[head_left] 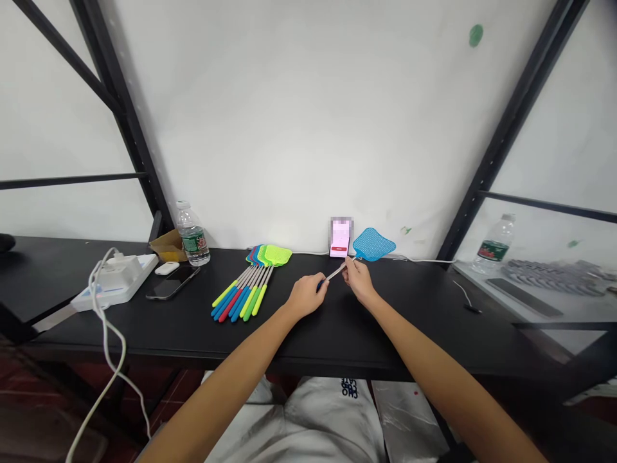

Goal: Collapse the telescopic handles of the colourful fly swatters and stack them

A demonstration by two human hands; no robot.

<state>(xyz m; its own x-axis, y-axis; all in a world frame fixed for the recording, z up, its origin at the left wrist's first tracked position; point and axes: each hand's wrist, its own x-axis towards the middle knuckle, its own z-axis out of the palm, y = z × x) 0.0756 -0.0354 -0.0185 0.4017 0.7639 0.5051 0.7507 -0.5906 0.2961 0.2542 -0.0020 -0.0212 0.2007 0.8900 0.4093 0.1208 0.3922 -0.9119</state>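
Note:
A blue fly swatter (374, 244) is held at a slant above the black table, its mesh head up and to the right. My left hand (307, 296) is wrapped round its dark blue handle, which is mostly hidden by the fingers. With thumb and fingers closed, my right hand (358, 279) pinches the metal shaft just below the mesh head. To the left of my hands lies a fanned pile of several fly swatters (248, 283), with yellow-green, blue, red and green handles pointing toward me.
Behind my hands a lit phone (340, 238) leans on the white wall. At the left are a water bottle (193, 235), a dark phone (173, 281), a white earbud case (167, 268) and a power strip (116, 280) with cables. Another bottle (495, 244) stands far right.

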